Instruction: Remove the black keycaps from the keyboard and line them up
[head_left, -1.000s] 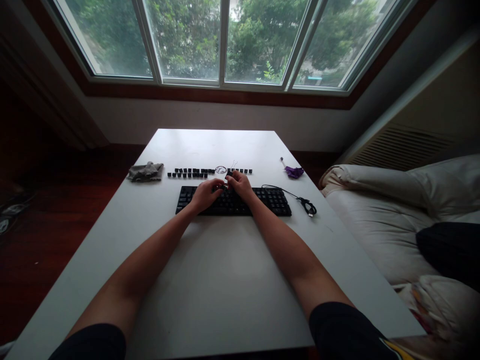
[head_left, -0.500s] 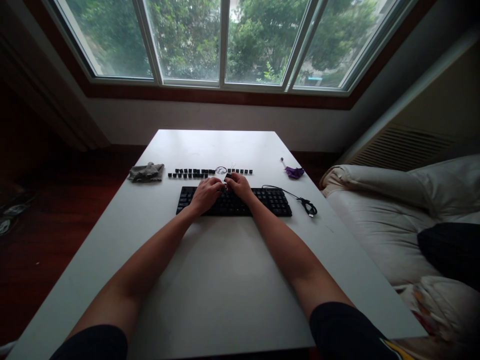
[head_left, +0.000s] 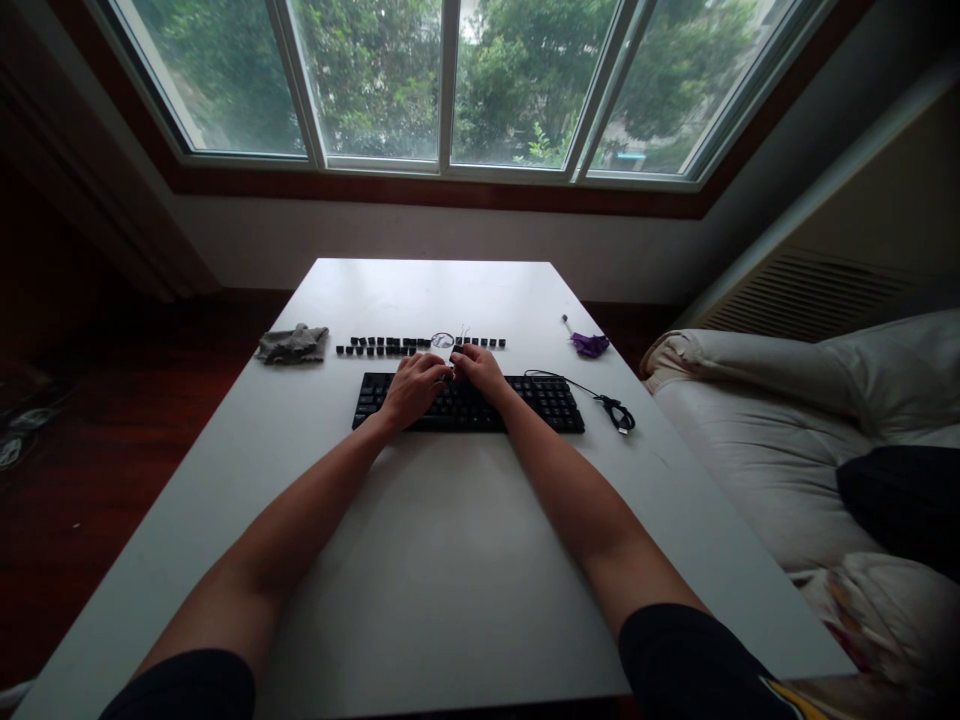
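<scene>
A black keyboard point(head_left: 544, 403) lies across the white table, its middle partly hidden under both hands. Above its upper edge, the fingers of my right hand point(head_left: 480, 370) pinch a small black piece point(head_left: 456, 351); it resembles a keycap, but its kind is too small to be sure of. My left hand point(head_left: 416, 388) is closed close by, its fingertips meeting the right hand's; what they hold, if anything, I cannot make out. Behind the hands, loose black keycaps point(head_left: 386, 346) stand in two rows, with a round, dark-rimmed item point(head_left: 442, 340) among them.
A crumpled grey cloth point(head_left: 294, 344) lies at the table's left edge. On the right are a purple item point(head_left: 589, 345), a thin stick with a dark tip point(head_left: 565, 322) and the keyboard's bundled cable point(head_left: 616, 412). A sofa point(head_left: 742, 440) stands beside the table's right edge.
The fingers have shifted very slightly above the keyboard, both hands staying together. Nothing else has visibly moved.
</scene>
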